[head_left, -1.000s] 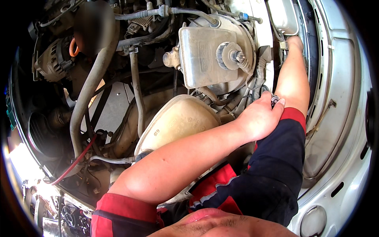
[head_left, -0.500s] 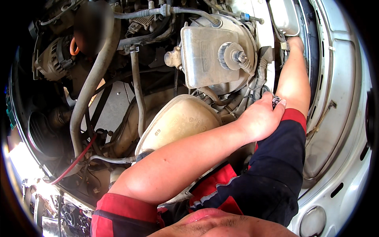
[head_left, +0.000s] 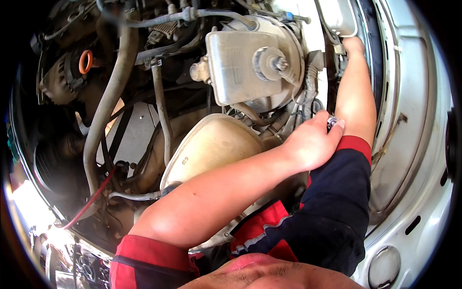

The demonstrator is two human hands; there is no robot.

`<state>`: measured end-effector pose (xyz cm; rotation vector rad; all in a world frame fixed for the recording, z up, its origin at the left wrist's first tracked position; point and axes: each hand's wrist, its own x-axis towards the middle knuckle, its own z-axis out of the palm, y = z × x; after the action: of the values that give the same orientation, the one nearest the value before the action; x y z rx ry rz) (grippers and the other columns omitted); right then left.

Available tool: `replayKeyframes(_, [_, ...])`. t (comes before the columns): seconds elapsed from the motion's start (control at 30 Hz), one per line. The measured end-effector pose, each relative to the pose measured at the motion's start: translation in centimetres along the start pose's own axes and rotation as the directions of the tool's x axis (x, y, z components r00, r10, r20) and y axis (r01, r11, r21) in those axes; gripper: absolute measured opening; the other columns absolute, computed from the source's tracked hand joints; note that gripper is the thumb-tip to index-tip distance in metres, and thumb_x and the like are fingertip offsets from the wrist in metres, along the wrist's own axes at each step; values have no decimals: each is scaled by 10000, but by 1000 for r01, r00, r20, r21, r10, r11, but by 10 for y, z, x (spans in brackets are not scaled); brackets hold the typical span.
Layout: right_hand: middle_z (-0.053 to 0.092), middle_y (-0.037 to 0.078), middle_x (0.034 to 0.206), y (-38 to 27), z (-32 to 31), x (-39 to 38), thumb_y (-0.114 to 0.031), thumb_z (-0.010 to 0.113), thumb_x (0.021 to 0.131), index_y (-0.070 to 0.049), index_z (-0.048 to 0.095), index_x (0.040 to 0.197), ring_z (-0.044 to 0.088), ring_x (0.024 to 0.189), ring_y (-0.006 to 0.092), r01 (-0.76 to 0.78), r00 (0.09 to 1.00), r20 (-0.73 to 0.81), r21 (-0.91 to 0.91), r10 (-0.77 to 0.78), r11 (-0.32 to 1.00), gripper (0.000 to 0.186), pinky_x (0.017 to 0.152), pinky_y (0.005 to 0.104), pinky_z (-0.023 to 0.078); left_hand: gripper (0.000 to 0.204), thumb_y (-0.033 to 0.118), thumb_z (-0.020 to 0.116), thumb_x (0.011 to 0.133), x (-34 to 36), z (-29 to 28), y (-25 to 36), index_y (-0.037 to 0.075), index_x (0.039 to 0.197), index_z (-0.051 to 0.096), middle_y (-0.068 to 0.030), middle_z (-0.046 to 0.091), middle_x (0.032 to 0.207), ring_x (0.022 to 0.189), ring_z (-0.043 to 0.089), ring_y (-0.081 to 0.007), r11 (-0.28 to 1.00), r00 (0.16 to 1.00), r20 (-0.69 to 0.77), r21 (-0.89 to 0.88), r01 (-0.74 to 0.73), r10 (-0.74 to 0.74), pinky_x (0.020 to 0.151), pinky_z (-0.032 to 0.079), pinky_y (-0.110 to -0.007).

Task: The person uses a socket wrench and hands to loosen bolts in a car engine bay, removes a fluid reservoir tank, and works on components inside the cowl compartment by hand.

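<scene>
My left hand (head_left: 313,143) is closed, with a small shiny metal tool (head_left: 332,122) showing between thumb and index finger. Most of that tool is hidden in the palm, so its exact kind does not show. This hand lies close to my right forearm, by the inner elbow. Stretched far forward, my right hand (head_left: 354,45) reaches down beside a whitish plastic box (head_left: 342,19) at the upper right. Its fingers are out of sight below the box, next to a small connector (head_left: 339,49).
Left of my hands sit a fluid reservoir with a round cap (head_left: 245,67) and a yellowed plastic tank (head_left: 211,149). A thick grey hose (head_left: 113,91) and an orange ring handle (head_left: 85,61) are farther left. The pale car body edge (head_left: 418,120) runs along the right.
The view has shifted slightly, so the engine parts appear a little farther left and up. A dark blurred shape at the upper left has gone, baring the orange ring. Both hands keep their places.
</scene>
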<state>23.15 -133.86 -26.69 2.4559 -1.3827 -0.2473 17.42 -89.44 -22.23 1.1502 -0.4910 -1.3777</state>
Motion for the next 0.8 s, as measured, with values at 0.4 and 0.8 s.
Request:
replayKeyframes(0.4, [678,119,1015,-20,-75,-142,-93,522,931,32,614,1158,650,892,213,-14,998,-5,951,60,308,275,747,329,536,318,324,368,1053,14,1,-1,48,984,511,-31,492,696,543,453,-130,848,989,-89,-509,-148,120,508,411,-285])
replayKeyframes(0.8, [610,193,1258,-4,-115,-367,114,530,848,-9,594,1269,631,1110,329,572,801,-334,673,-498,469,443,947,358,501,316,332,339,1023,14,-2,-5,77,961,514,-41,475,643,531,454,-165,850,991,89,-525,-40,102,495,407,-317])
